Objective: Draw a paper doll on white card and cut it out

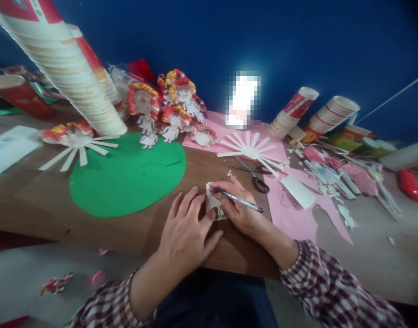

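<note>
Brown wood grain covers the tabletop (200,166), with a dark blue wall (181,36) behind it. Near the front edge, the right hand (241,207) grips a slim pen (245,201) between thumb and fingers, its writing end over the top of a small white paper piece (213,202) marked with dark lines. The left hand (191,228) lies palm down with fingers loosely spread, its fingertips at the paper's left side. Just beyond the right hand lie black-handled scissors (252,171), blades parted, and past them a white fringed cutout (251,151). Cut pink paper (284,223) lies to the right, a green oval sheet (126,177) to the left. Farther back, paper figures (174,120) with red-and-yellow ruffs cluster beside a tall leaning cup stack (68,68).
</note>
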Demonstrator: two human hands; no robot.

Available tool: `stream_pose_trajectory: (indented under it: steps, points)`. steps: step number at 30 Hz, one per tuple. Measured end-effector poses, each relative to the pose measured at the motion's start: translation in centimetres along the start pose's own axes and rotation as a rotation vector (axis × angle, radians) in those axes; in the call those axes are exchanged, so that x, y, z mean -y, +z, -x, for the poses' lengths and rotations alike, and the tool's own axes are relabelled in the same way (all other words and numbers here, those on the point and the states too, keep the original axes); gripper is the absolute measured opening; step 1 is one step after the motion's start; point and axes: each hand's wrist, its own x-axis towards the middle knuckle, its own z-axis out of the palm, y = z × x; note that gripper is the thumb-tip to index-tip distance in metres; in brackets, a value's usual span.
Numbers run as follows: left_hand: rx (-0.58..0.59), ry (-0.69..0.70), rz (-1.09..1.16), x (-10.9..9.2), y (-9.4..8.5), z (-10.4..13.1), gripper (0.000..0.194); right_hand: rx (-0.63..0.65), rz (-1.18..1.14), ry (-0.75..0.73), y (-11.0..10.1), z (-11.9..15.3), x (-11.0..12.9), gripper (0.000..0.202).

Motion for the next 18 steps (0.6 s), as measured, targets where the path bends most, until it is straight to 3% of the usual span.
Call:
stream_pose_trajectory:
  steps: [18]
  points:
    - [0.013, 0.006, -0.001, 0.03, 0.03, 0.0, 0.037, 0.003, 0.012, -0.003, 0.16, 0.07, 0.0, 0.022]
